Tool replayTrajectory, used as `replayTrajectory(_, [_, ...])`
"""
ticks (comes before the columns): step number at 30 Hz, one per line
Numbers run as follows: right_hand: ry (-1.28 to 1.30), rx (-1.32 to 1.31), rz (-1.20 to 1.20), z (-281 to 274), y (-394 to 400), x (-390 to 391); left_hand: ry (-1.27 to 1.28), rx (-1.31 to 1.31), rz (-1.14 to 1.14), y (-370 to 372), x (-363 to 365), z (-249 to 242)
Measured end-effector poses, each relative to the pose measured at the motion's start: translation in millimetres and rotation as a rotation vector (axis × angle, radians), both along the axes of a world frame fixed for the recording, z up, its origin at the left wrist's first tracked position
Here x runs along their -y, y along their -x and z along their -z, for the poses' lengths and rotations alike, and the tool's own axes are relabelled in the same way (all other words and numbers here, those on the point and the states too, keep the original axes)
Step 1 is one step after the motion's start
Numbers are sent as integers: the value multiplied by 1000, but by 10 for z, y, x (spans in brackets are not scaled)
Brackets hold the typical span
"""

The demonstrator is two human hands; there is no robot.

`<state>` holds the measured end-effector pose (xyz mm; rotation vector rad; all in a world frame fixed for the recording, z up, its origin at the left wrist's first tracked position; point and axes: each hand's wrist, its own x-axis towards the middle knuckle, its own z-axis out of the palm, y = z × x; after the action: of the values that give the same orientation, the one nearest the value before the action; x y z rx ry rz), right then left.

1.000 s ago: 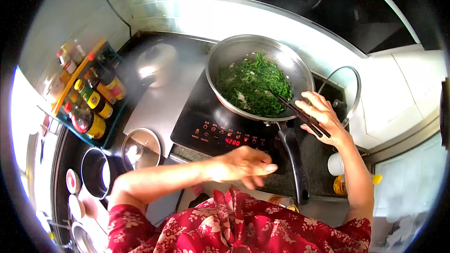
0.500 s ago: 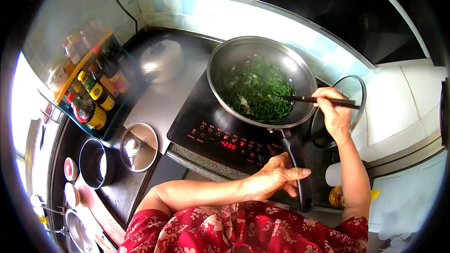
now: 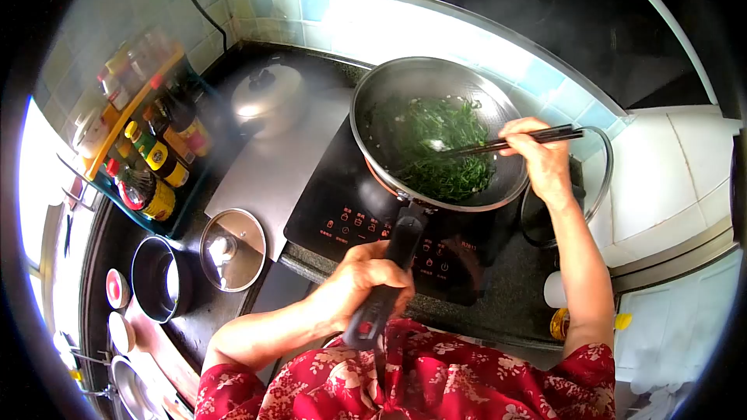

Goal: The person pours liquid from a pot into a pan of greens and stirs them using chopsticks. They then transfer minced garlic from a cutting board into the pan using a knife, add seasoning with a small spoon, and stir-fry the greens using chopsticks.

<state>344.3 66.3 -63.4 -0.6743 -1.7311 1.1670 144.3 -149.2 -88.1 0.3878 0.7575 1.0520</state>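
My left hand (image 3: 364,280) has its grip wrapped tight round the long black handle (image 3: 389,280) of the round steel frying pan (image 3: 389,93), which sits tilted on the black induction hob (image 3: 342,194) just ahead of that grip. My right hand (image 3: 541,159) pinches a pair of dark chopsticks (image 3: 506,141), fingers closed on their upper ends, tips down in the chopped green vegetables (image 3: 443,148) heaped in the pan. A glass lid (image 3: 599,179) stands propped just behind my right grip. To the left of my left grip lie a smaller glass lid (image 3: 232,249) and a black pot (image 3: 159,278) on the tabletop. I judge the tilt risky: if my grip twists, greens could slide over the rim onto the hot hob, and the rising steam could scald my right wrist.
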Motion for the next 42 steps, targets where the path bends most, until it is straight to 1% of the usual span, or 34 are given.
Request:
replayTrajectory(3, [-23, -15, 77, -213, -133, 92, -17, 25, 49, 173, 11, -38])
replayTrajectory(5, [-119, 97, 125, -252, -243, 23, 17, 7, 37, 224, 16, -26])
replayTrajectory(6, [-201, 179, 70, -203, -349, -102, 14, 5, 39, 242, 20, -54])
replayTrajectory(7, [-204, 178, 73, -122, -373, -154, -13, -56, 45, 256, 27, -104])
replayTrajectory(8, [-77, 133, 117, -46, -391, -197, -41, -116, 50, 268, 28, -145])
replayTrajectory(9, [49, 89, 159, -13, -384, -217, -44, -115, 52, 281, 27, -170])
replayTrajectory(11, [143, -2, 210, 41, -228, -237, -95, -199, 120, 302, 35, -197])
replayTrajectory(13, [258, -122, 148, 76, -57, -293, -104, -202, 132, 325, 25, -162])
replayTrajectory(15, [243, -151, 124, 0, 109, -225, -67, -228, 149, 345, 25, -219])
replayTrajectory(18, [219, -214, -77, -143, 252, -41, -70, -225, 127, 364, 23, -203])
replayTrajectory(19, [197, -126, -101, -144, 276, 17, -93, -228, 124, 365, 16, -187])
replayTrajectory(22, [235, -64, -195, 6, 280, 166, -63, -197, 112, 374, 30, -178])
replayTrajectory(23, [235, -63, -197, 10, 245, 123, -63, -196, 109, 380, 32, -175])
replayTrajectory(25, [212, 5, -99, 14, 88, -50, -74, -137, 107, 390, 35, -164])
replayTrajectory(26, [138, -5, -57, 5, 58, -134, -76, -136, 107, 391, 35, -157])
replayTrajectory(29, [66, -119, 70, -11, 256, -133, -86, -159, 114, 379, 34, -150])
replayTrajectory(31, [146, -96, 12, 85, 396, -41, -48, -151, 98, 372, 39, -189])
replayTrajectory(33, [159, -18, -127, 47, 377, 138, -37, -151, 103, 380, 32, -197])
replayTrajectory(34, [175, 8, -115, -22, 278, 101, -43, -161, 108, 384, 32, -184])
replayTrajectory(35, [176, 46, 8, -67, 166, 12, -47, -169, 113, 385, 41, -175])
replayTrajectory(38, [2, 12, 123, -48, 115, -184, -53, -177, 106, 375, 41, -195])
replayTrajectory(39, [46, -117, 71, -2, 214, -195, -53, -175, 107, 369, 46, -187])
replayTrajectory(41, [154, -106, -46, 91, 387, -103, -69, -143, 94, 360, 47, -168])
replayTrajectory(42, [118, -56, -107, 65, 405, 24, -68, -147, 94, 365, 45, -171])
